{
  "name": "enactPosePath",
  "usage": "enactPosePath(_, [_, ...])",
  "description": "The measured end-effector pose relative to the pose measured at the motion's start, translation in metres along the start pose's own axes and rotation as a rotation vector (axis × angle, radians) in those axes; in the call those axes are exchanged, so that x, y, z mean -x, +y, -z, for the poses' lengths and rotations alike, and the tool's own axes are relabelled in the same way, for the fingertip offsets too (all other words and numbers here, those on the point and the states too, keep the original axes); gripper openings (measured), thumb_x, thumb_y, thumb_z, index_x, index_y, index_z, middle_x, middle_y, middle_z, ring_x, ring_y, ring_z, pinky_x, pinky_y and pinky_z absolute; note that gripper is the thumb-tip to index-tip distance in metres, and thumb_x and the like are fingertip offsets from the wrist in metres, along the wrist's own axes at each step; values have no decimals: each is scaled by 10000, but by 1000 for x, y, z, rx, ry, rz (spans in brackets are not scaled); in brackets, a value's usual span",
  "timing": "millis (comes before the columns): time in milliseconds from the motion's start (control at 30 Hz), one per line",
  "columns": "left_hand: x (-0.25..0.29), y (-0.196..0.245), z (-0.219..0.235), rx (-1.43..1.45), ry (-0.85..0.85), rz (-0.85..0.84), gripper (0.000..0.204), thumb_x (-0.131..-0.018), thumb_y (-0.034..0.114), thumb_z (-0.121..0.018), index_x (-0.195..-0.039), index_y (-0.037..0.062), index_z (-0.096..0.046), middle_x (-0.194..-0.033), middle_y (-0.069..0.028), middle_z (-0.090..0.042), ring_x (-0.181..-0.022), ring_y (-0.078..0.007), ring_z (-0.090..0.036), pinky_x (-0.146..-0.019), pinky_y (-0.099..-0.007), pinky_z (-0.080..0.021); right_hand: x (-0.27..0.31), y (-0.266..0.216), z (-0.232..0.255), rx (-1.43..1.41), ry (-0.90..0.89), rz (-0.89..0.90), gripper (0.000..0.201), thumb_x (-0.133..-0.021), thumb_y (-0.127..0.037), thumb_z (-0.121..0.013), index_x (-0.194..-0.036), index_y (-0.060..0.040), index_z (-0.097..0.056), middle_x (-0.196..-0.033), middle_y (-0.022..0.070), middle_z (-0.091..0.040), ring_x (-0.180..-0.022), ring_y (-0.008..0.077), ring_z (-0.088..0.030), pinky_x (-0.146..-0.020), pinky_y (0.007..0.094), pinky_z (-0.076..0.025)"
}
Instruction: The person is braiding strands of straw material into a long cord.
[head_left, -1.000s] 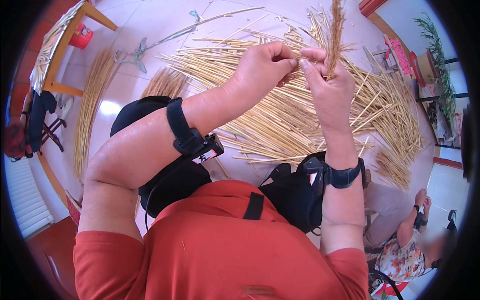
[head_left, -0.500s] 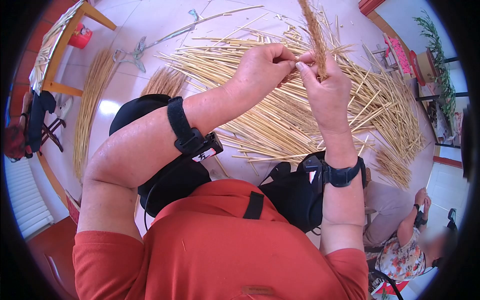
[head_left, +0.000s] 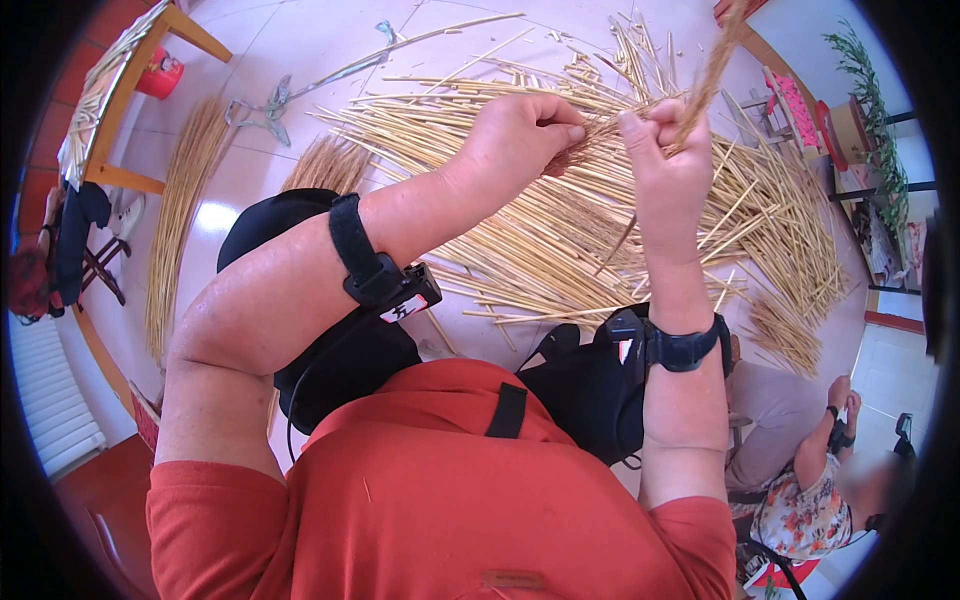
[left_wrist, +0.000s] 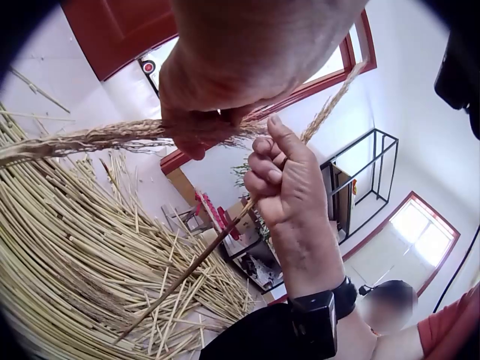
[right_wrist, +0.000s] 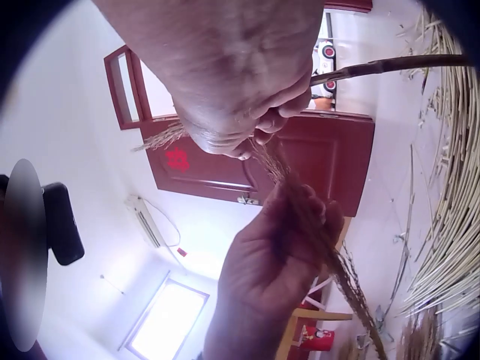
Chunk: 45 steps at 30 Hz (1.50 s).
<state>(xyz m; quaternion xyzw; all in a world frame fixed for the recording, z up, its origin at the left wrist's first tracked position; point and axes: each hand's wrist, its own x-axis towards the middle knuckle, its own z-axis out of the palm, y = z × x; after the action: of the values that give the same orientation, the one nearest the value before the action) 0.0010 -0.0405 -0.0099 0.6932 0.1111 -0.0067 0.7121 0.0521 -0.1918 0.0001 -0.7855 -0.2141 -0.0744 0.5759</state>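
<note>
My left hand (head_left: 525, 135) pinches a brown broomcorn head (left_wrist: 97, 136) between thumb and fingers. Its wispy bristles stretch across towards my right hand (head_left: 675, 165), which stands upright a short way to the right. Curled fingers of the right hand grip a second broomcorn stalk (left_wrist: 184, 277). From that fist the stalk's feathery tip (head_left: 715, 75) slants up and away, while its dark lower end points down over the pile. Fine bristle ends lie close to the right thumb in the left wrist view.
Cut straw-coloured stalks (head_left: 560, 250) cover the floor below the hands. Broomcorn bundles (head_left: 185, 220) lie to the left, near a wooden table (head_left: 130, 90) and a red bucket (head_left: 160, 75). Another person (head_left: 800, 510) sits at the lower right; a shelf (head_left: 880, 200) stands behind.
My hands have drawn apart, the right one shifting slightly right. The stalk in it has tipped over to the right, and bristles now show between the hands.
</note>
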Motion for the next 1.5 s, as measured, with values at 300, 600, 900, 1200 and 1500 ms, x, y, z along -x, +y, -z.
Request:
enactPosePath(300, [-4, 1, 9, 114, 25, -79, 101, -890, 87, -576, -951, 14, -608, -805, -11, -604, -708, -63, -569, -648, -190, -477, 5, -2, -13, -293, -158, -200, 319, -827, -265, -696, -955, 0, -570, -721, -2, -539, -636, 82, -481, -589, 228, -412])
enactPosePath(600, [4, 19, 0, 483, -26, -90, 125, -901, 88, -547, -985, 10, -598, -879, -20, -612, -794, -81, -575, -727, -220, -485, 1, -13, -18, -454, -237, -384, 175, -858, -192, -648, -918, -29, -631, -584, -66, -491, -472, 5, -390, -410, 175, -260])
enactPosePath(900, [-2, 17, 6, 15, 227, -450, 126, -878, 35, -550, -997, 20, -589, -962, -31, -582, -825, -104, -550, -716, -231, -468, -4, -20, -22, -537, -160, -347, 113, -875, -132, -581, -911, -29, -609, -638, -6, -576, -454, 12, -418, -390, 163, -296])
enactPosePath(1200, [5, 24, 11, -583, 248, -803, 182, -831, -31, -564, -982, 59, -613, -911, -29, -569, -783, -117, -545, -678, -232, -450, -3, -22, -22, -534, -170, -356, 90, -874, -117, -553, -887, -38, -595, -697, 32, -625, -445, 13, -418, -381, 163, -305])
enactPosePath(1500, [-2, 26, 12, -117, 106, -326, 144, -873, 116, -593, -959, 2, -618, -851, -22, -607, -774, -93, -562, -746, -228, -471, -1, -21, -19, -506, -190, -334, 117, -887, -122, -541, -925, -31, -606, -691, 14, -612, -457, 6, -418, -393, 155, -311])
